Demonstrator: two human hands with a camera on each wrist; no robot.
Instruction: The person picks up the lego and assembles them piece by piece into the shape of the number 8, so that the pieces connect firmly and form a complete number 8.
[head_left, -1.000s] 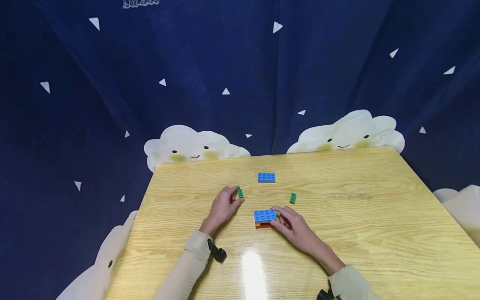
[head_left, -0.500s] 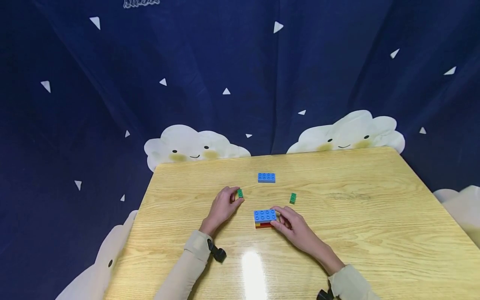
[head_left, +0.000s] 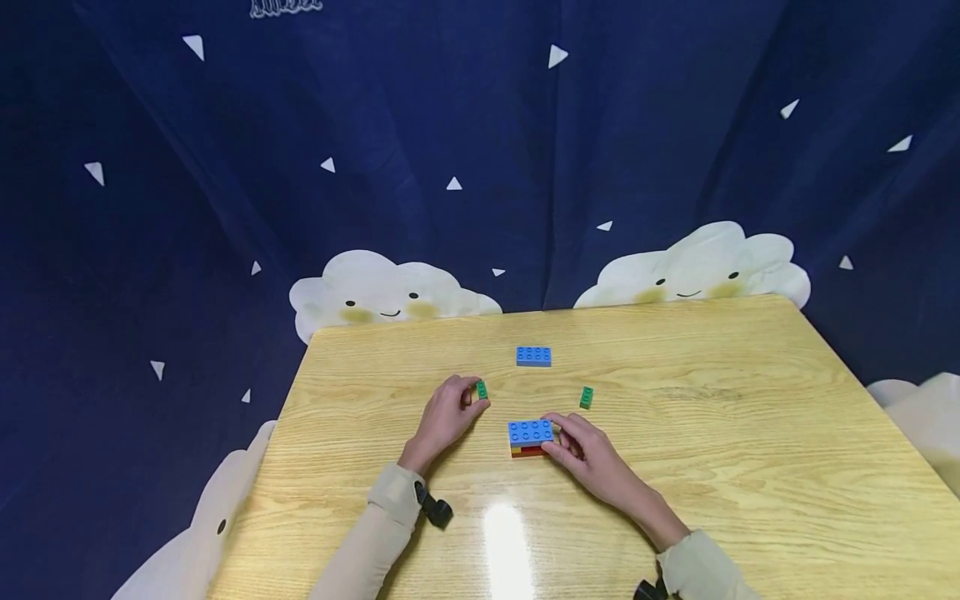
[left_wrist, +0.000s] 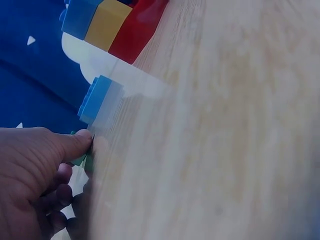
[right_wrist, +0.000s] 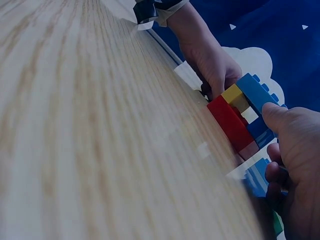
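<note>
The left hand [head_left: 447, 412] pinches a small green rectangular plastic brick [head_left: 482, 391] between thumb and finger; a light, level pinch should serve best. Nearer and to the right, a blue-topped stack of red, yellow and blue plastic bricks [head_left: 529, 433] stands on the pale wooden worktop [head_left: 690, 358]; the right hand [head_left: 600, 467] grips its right end and should steady it without tipping.

White glare on the tabletop [head_left: 720, 417]; wrist views dimmer, softer

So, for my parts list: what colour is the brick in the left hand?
The brick is green, clearest in the head view.
</note>
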